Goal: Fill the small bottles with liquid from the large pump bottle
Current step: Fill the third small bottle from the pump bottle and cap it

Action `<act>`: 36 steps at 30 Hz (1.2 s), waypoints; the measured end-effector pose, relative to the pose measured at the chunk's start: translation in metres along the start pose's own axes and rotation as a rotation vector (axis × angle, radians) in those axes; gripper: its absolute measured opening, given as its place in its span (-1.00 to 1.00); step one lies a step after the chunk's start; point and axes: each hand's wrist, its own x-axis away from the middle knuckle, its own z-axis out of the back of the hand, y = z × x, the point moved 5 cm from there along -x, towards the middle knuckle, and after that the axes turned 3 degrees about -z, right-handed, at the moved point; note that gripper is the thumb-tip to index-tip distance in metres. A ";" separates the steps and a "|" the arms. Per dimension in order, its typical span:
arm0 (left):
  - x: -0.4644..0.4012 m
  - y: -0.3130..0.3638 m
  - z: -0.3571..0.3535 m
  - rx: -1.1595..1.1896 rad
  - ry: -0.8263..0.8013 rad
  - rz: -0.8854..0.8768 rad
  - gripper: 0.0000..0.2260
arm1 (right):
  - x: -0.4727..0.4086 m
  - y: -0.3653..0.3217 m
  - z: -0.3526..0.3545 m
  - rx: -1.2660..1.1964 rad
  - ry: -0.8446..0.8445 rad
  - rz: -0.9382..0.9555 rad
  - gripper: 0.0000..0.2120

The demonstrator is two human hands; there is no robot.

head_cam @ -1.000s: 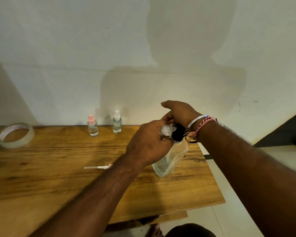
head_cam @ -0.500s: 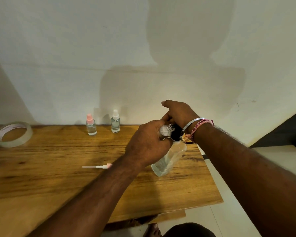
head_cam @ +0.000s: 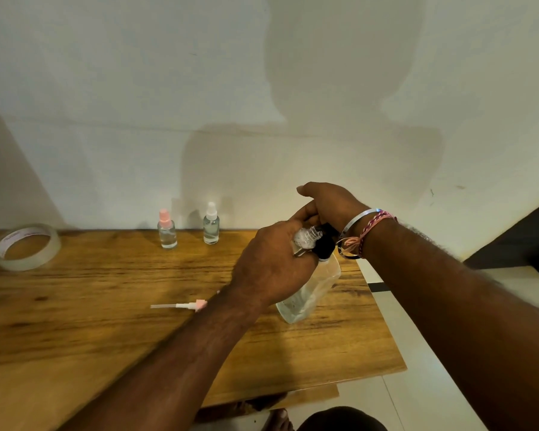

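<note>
The big pump bottle [head_cam: 308, 290] stands near the right edge of the wooden table [head_cam: 106, 321], leaning so its black top points up and to the right, and the right hand [head_cam: 330, 202] rests on that pump top with bent fingers. The left hand [head_cam: 271, 265] grips a small bottle [head_cam: 305, 239] tipped sideways, its open neck touching the pump. Two more small bottles [head_cam: 167, 230] stand straight up by the wall, a loose sprayer [head_cam: 181, 305] lies flat, and bare wood lies between them.

Bare forearms; right wrist [head_cam: 363, 234] wears bangle, threads.
</note>
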 end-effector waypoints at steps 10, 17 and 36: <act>-0.003 -0.002 0.001 -0.024 0.003 -0.011 -0.78 | -0.006 0.002 0.000 -0.004 0.068 0.042 -0.55; -0.004 -0.004 0.000 -0.048 0.007 -0.029 -0.87 | -0.008 0.007 0.000 0.007 0.090 0.049 -0.53; -0.005 0.003 0.004 -0.080 -0.018 -0.030 -0.69 | -0.006 0.002 0.000 0.016 0.057 0.009 -0.50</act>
